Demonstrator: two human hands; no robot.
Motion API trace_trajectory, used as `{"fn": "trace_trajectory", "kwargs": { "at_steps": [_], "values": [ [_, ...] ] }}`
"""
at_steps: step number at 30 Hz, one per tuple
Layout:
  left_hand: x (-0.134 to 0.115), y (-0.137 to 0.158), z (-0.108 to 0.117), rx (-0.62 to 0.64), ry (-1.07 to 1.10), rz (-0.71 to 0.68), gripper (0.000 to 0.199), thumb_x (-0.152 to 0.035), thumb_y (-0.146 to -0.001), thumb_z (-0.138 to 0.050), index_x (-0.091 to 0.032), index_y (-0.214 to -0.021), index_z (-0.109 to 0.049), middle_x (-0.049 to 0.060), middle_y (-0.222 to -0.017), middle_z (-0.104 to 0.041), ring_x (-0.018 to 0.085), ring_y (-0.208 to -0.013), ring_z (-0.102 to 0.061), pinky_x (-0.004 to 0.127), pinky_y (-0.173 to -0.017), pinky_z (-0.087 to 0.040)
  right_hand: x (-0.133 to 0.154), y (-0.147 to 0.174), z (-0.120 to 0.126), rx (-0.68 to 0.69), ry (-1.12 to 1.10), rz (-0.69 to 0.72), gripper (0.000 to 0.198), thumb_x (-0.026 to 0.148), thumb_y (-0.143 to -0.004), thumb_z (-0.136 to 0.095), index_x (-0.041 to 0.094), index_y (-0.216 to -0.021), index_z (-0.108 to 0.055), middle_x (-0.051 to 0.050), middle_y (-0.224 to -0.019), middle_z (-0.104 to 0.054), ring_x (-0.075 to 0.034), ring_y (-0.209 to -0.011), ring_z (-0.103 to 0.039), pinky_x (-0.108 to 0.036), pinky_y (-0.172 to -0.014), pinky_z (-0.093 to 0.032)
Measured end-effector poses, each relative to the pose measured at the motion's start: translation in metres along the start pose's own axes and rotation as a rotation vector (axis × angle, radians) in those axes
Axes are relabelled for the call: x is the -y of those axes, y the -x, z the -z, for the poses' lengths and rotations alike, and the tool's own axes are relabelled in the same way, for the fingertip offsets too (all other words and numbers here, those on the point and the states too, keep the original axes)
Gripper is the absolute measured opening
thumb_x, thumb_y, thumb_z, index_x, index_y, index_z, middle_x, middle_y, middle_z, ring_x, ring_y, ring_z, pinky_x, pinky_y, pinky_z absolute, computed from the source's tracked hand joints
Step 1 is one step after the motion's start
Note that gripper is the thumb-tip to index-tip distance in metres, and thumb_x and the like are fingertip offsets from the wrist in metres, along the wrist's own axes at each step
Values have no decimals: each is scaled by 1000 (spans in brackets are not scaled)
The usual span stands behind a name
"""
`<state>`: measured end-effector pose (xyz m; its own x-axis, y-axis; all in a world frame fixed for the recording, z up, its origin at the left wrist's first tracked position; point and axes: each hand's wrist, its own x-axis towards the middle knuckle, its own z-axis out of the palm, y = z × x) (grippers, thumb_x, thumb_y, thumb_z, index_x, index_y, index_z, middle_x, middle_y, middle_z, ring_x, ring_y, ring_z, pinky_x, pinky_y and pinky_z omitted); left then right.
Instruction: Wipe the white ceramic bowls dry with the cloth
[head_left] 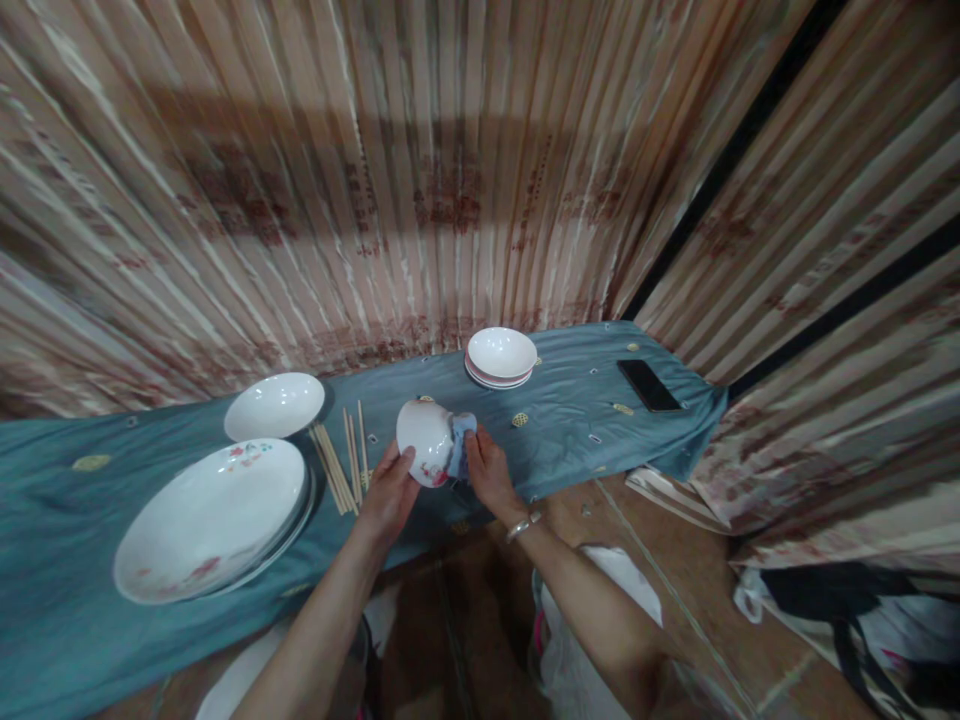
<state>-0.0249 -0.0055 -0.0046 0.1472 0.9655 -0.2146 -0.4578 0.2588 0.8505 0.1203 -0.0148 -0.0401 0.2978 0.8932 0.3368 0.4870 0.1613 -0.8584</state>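
A white bowl [421, 436] with a red flower pattern is tilted on its side above the table's front part. My left hand [391, 487] grips its left rim, thumb on the outer wall. In my right hand [487, 467] is a bunched blue cloth [462, 440], pressed against the bowl's base. A bracelet circles my right wrist. Several wooden chopsticks [335, 468] lie on the table just left of the bowl. Behind and to the right stands a small stack of bowls [502, 353].
Large floral plates [210, 520] are stacked at the left, with another white bowl [274, 405] behind them. A black phone [648, 385] lies toward the right end of the blue tablecloth [570, 430]. Pleated curtains [420, 170] hang behind the table. Bags [847, 620] rest on the floor at right.
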Motion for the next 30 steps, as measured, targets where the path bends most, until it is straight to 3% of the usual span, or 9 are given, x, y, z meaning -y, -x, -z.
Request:
{"fn": "trace_trajectory", "kwargs": {
  "at_steps": [3, 12, 19, 24, 30],
  "values": [
    [-4, -2, 1, -36, 49, 35, 31, -24, -74, -69, -22, -105, -66, 6, -102, -74, 23, -99, -67, 30, -82, -54, 1, 8, -1, 25, 10, 5, 37, 35, -100, -31, 16, -110, -61, -9, -90, -70, -20, -83, -66, -30, -75, -52],
    [-4, -11, 6, -145, 142, 86, 23, -15, -82, -62, -19, -104, -64, 5, -91, -74, 18, -84, -70, 30, -84, -54, -2, 30, -12, 27, 201, 205, 40, 22, -97, -34, 8, -131, -51, -20, -119, -63, -26, -111, -59, -45, -98, -49],
    [-5, -16, 3, -153, 193, 71, 24, -13, -80, -62, -17, -104, -63, 2, -83, -73, 14, -74, -68, 24, -74, -54, -4, 50, -24, 112, 361, 417, 60, 8, -90, -38, 2, -148, -27, -28, -146, -40, -33, -143, -30, -57, -108, -41],
    [-3, -13, 1, -74, 133, 33, 25, -22, -71, -71, -20, -96, -66, 3, -83, -74, 19, -79, -69, 28, -75, -55, 10, 47, -20, 212, 420, 603, 65, 1, -87, -38, 6, -150, -26, -20, -152, -37, -29, -148, -15, -53, -114, -36],
    [-4, -7, -1, 11, 10, -2, 26, -26, -64, -76, -21, -89, -69, 6, -100, -75, 25, -100, -67, 29, -77, -54, 27, 31, -6, 238, 416, 572, 59, 10, -92, -38, 13, -151, -27, -15, -154, -36, -24, -149, -17, -52, -117, -28]
  ]
}}
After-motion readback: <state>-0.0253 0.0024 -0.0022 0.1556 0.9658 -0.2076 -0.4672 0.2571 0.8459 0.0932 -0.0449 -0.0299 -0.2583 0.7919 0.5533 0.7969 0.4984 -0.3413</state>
